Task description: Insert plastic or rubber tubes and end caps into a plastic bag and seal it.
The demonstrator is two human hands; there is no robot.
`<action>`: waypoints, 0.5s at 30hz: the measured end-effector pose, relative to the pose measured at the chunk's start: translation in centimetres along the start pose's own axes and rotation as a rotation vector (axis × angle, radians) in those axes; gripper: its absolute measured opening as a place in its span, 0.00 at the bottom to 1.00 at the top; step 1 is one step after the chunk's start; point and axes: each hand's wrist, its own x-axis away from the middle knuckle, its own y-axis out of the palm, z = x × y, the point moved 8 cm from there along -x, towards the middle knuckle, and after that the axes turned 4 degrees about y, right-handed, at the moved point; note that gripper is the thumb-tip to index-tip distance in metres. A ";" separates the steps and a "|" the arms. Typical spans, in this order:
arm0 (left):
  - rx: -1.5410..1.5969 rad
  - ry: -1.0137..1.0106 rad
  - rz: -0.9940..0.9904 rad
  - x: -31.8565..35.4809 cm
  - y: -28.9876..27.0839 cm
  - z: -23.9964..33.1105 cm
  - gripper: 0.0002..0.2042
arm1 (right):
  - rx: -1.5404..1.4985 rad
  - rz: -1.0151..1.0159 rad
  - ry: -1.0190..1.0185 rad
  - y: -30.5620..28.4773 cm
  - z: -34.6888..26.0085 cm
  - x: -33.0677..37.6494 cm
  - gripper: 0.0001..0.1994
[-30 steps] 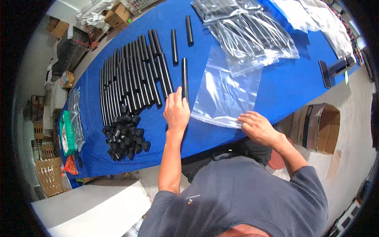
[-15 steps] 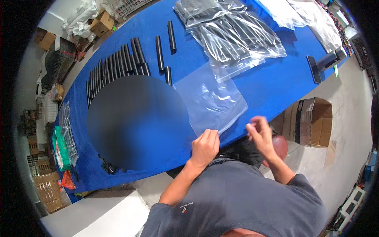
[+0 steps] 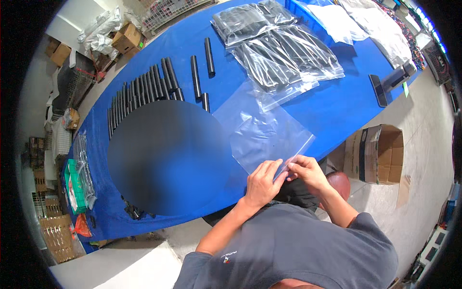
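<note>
A clear empty plastic bag (image 3: 262,130) lies flat on the blue table (image 3: 337,101), its mouth at the near edge. My left hand (image 3: 261,183) and my right hand (image 3: 306,172) both pinch that near edge, fingers close together at the bag's opening. A row of several black tubes (image 3: 144,91) lies at the table's far left. Three more black tubes (image 3: 195,74) lie apart beside the row. A dark blurred patch hides the table area left of the bag.
Clear bags filled with black tubes (image 3: 284,58) lie beyond the empty bag. A black tool (image 3: 390,82) rests at the right end. An open cardboard box (image 3: 378,154) stands on the floor to the right. Boxes and wire baskets (image 3: 120,38) sit behind the table.
My left hand left the black tubes and came back to the bag's near edge. Both hands have moved together and now pinch the bag's mouth.
</note>
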 end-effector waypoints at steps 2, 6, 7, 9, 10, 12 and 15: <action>0.006 0.015 0.009 -0.5 -0.3 0.3 0.16 | 0.066 -0.017 -0.052 0.3 -0.4 -0.1 0.09; -0.033 0.022 -0.027 -0.5 -0.4 0.3 0.16 | 0.278 0.002 -0.157 1.2 -1.5 -0.3 0.11; -0.041 0.016 -0.037 -0.4 -0.4 0.2 0.15 | 0.349 0.021 -0.172 1.4 -1.7 -0.4 0.11; -0.030 0.002 -0.060 -0.3 -0.4 -0.2 0.14 | 0.355 0.016 -0.180 1.7 -1.6 -0.7 0.12; -0.015 -0.016 -0.082 -0.3 -0.3 -0.5 0.14 | 0.364 0.012 -0.183 1.8 -1.6 -0.9 0.12; 0.118 -0.117 -0.109 -0.4 -0.3 -1.4 0.12 | 0.388 0.004 -0.187 2.0 -1.8 -1.3 0.13; 0.488 -0.324 -0.152 0.2 0.5 -3.6 0.10 | 0.389 -0.043 -0.188 2.1 -1.7 -1.7 0.13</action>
